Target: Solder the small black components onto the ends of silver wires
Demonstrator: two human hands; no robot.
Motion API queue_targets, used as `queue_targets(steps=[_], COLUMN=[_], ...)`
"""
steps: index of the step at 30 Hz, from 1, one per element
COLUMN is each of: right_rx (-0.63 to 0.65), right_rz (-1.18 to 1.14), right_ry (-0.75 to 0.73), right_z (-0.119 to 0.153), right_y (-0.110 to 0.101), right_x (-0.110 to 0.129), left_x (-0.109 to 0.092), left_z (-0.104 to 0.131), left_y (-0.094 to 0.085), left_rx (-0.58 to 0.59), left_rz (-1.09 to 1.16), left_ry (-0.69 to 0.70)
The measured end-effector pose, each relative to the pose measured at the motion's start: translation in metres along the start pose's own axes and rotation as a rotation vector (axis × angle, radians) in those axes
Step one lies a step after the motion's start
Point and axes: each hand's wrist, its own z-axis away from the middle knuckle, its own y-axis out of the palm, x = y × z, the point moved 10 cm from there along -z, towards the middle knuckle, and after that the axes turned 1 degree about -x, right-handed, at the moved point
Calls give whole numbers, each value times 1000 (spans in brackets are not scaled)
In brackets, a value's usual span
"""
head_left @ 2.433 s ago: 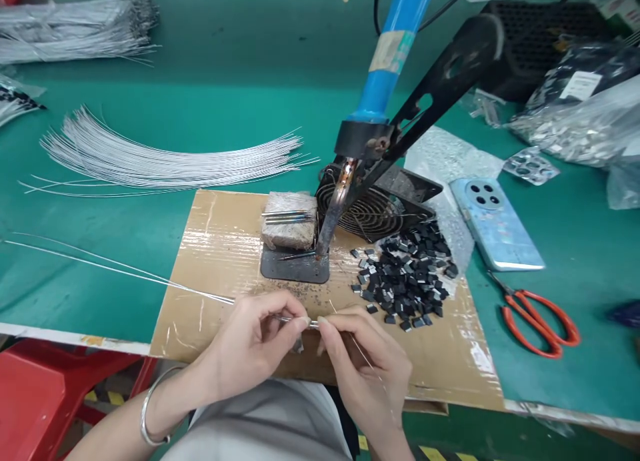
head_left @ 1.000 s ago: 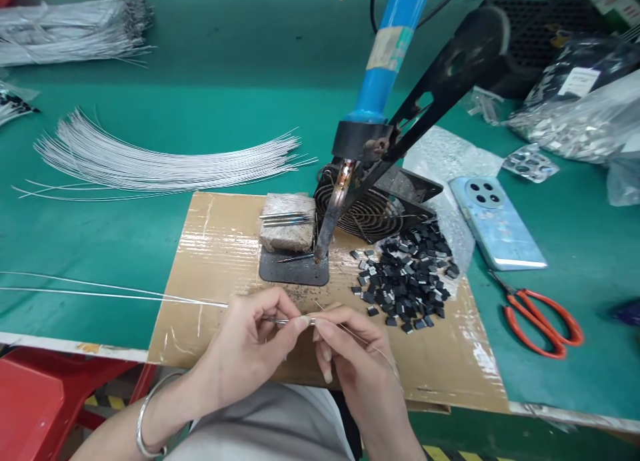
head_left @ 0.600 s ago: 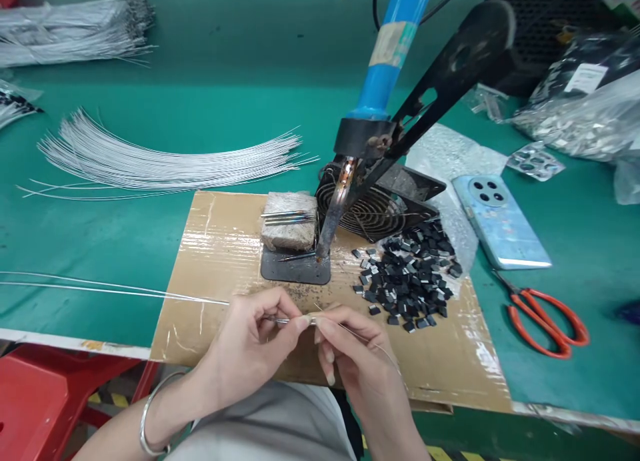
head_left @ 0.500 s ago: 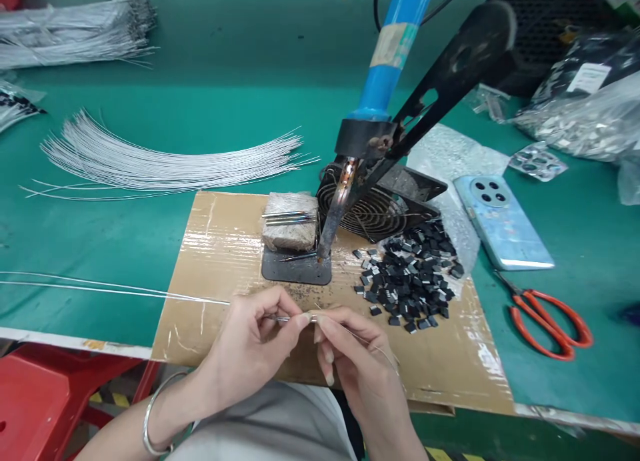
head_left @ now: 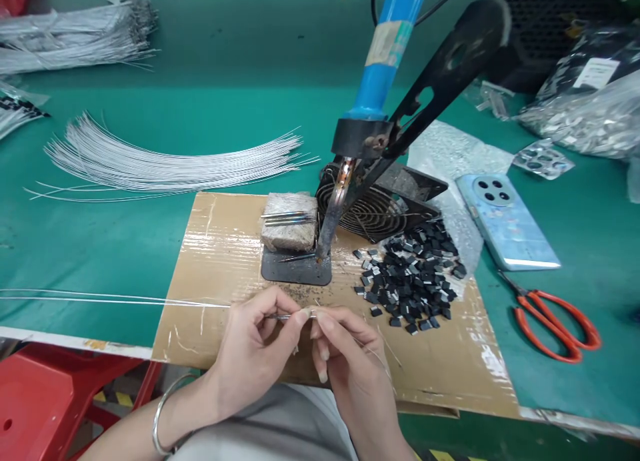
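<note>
My left hand (head_left: 257, 357) is closed, thumb and forefinger pinched round thin white wires (head_left: 200, 304) that trail off to the left. A slim dark metal piece (head_left: 283, 317) shows between its fingers; its kind is unclear. Against those fingertips, my right hand (head_left: 356, 361) pinches the same strand, and thin wire ends hang out past its palm. What lies exactly at the meeting fingertips is too small to make out. Beyond the hands, the clamped blue-handled soldering iron (head_left: 373, 91) points down at a dark metal plate (head_left: 295, 273).
A fibrous block (head_left: 287, 231) carries several metal rods. Small black connectors (head_left: 415, 274) lie piled near a fan (head_left: 373, 207). White wires (head_left: 165, 164) lie behind the cardboard (head_left: 185, 261). Red-handled scissors (head_left: 555, 324) and a phone (head_left: 510, 221) lie right; a red stool (head_left: 40, 401) stands left.
The wires on the left sit slightly lower. My right hand has turned a little, its wrist further left, and a loose wire end now shows to its right. Both pinches persist.
</note>
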Motion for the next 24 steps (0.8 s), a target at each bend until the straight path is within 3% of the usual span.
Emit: queue_targets(steps=[16,24], right_rx=[-20,-46], right_rz=[-23,-41], right_ry=[-9,-40], right_z=[-1,-1], right_y=[2,6], right_x=[2,7], left_x=[2,4], left_z=[3,1], left_y=[-1,2], left_rx=[-22,-27], left_rz=[-48,59], left_ry=[5,-39])
